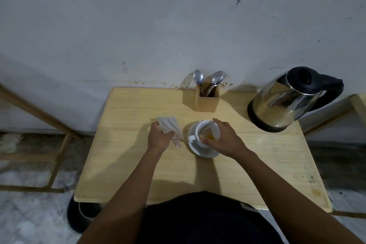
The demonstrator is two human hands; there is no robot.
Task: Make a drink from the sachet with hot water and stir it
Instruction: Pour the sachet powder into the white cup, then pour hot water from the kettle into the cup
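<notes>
Cup (pixel 206 131), white, on saucer (pixel 210 153): right hand (pixel 225 138) clasps its rim and wall; likely rigid, breakable, best held by the body. Sachet (pixel 168 127), just left of cup: left hand (pixel 159 137) pinches it, light, limp paper, best gripped at an edge. Beyond cup: spoons in wooden holder (pixel 207 101); kettle (pixel 285 103) behind-right, probably heavy, taken by its black handle.

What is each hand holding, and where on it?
The left hand grips a white sachet at its lower part. The right hand holds the white cup around its rim, on the saucer.
</notes>
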